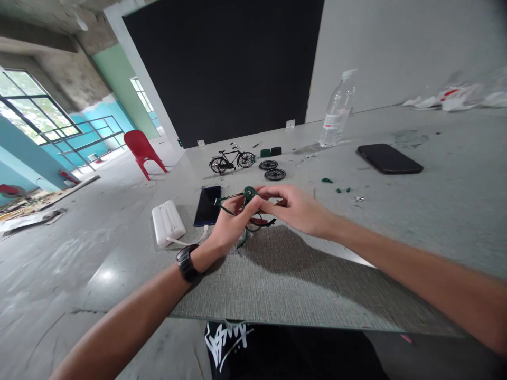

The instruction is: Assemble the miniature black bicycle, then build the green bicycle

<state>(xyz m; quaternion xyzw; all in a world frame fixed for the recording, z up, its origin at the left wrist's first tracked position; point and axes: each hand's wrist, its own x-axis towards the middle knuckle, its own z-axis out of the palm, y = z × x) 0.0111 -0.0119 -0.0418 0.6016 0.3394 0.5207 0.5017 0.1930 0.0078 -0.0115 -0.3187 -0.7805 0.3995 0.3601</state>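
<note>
Holding a small green frame above the table between both hands — the step in hand looks like fitting or adjusting small parts on it. The frame is on the wearer's side of the black model bicycle, a little to its right. The left hand has thumb and fingers closed on the frame; the right hand has its fingers curled in, their tips gathered at the frame, though I cannot tell whether they pinch a separate piece. A curved green strip shows just below the hands, attached or loose being unclear. Two wheels lie flat just right of the model bicycle, with green bits farther right, and a phone lies nearer the wearer than it. As I judge it, the next move calls for a steady left hold and fine right-hand alignment — such thin arms might bend.
</note>
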